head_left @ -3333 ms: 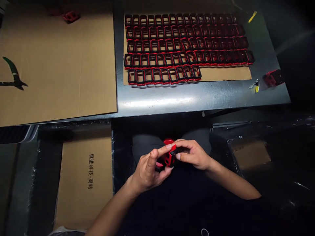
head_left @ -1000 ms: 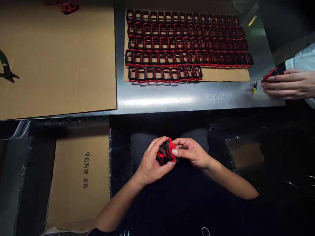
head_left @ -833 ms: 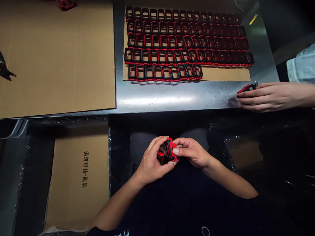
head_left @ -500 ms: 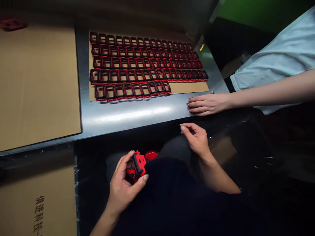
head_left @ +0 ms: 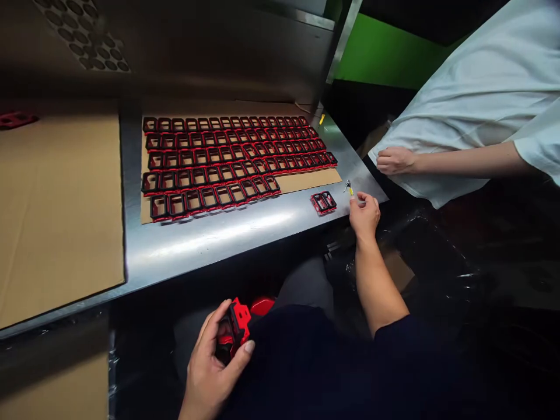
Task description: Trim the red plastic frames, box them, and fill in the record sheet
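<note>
My left hand (head_left: pixel 212 356) is wrapped round a red and black frame part (head_left: pixel 236 325), held low in front of my body. Over the table's front edge at the right, my right hand (head_left: pixel 365 214) has its thumb and fingers pressed together beside a small metal and yellow item (head_left: pixel 349 188); what the fingers hold, if anything, is too small to make out. Left of that hand, two joined-looking red and black parts (head_left: pixel 324 202) lie on the metal table (head_left: pixel 210 236). Rows of similar frames (head_left: pixel 219 157) stand on a cardboard sheet (head_left: pixel 306 179).
A large cardboard sheet (head_left: pixel 61 221) covers the table's left, with a red part (head_left: pixel 17 119) at its back. A person's hand (head_left: pixel 396 160) hangs near a pale shirt (head_left: pixel 472 105) at the right. A red object (head_left: pixel 262 305) is by my leg.
My right hand has moved forward to the table's edge. The other person's hand has drawn back from the table, uncovering the red and black parts. The view has tilted up.
</note>
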Available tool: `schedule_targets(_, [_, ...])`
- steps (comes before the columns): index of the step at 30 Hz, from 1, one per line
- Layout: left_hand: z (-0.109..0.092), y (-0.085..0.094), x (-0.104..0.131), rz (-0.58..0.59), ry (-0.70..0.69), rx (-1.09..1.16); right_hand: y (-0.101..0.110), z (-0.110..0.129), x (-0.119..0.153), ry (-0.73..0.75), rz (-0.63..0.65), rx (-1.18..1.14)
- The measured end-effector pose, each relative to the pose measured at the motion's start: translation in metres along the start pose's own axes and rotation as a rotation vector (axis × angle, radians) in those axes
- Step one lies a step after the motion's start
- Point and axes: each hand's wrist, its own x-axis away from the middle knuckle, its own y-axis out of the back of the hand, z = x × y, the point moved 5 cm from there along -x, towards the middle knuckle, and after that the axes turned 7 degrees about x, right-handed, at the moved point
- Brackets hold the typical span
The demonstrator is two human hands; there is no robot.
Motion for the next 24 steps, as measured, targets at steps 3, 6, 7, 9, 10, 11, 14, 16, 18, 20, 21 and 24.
schedule_targets(3, [0.001,-0.002,-0.002,0.016,-0.015,-0.022,-0.013,0.001,-0.035,-0.084,0.011,0.036])
schedule_targets(6, [-0.005,-0.004,-0.006,0.07,-0.119,-0.095,-0.019,0.001,-0.054,-0.152,0.03,0.041])
schedule_targets(7, [-0.01,-0.004,-0.006,0.072,-0.172,-0.117,-0.017,0.001,-0.056,-0.16,0.034,0.032])
schedule_targets(9, [-0.022,-0.001,-0.003,0.039,-0.276,-0.136,-0.009,-0.001,-0.053,-0.167,0.033,0.0])
schedule_targets(10, [-0.029,0.002,-0.001,0.013,-0.317,-0.131,-0.004,-0.003,-0.047,-0.172,0.021,-0.019])
schedule_targets(11, [-0.034,0.004,0.002,-0.003,-0.352,-0.118,0.002,-0.004,-0.039,-0.187,0.014,-0.042])
schedule_targets(14, [-0.044,0.006,0.004,0.025,-0.416,-0.071,0.023,-0.007,0.01,-0.206,0.026,-0.178])
schedule_targets(16, [-0.047,0.005,0.004,0.066,-0.455,-0.046,0.046,0.006,0.059,0.039,0.058,-0.586])
schedule_targets(18, [-0.049,0.002,0.005,0.121,-0.515,-0.016,0.058,0.038,0.124,0.47,0.505,-0.644])
schedule_targets(20, [-0.051,-0.003,0.006,0.195,-0.573,0.01,0.07,0.062,0.184,0.788,0.814,-0.672])
schedule_targets(21, [-0.051,-0.005,0.006,0.234,-0.593,0.015,0.074,0.071,0.203,0.868,0.867,-0.71])
schedule_targets(24, [-0.048,-0.01,0.006,0.321,-0.612,0.006,0.078,0.085,0.226,0.997,0.862,-0.776])
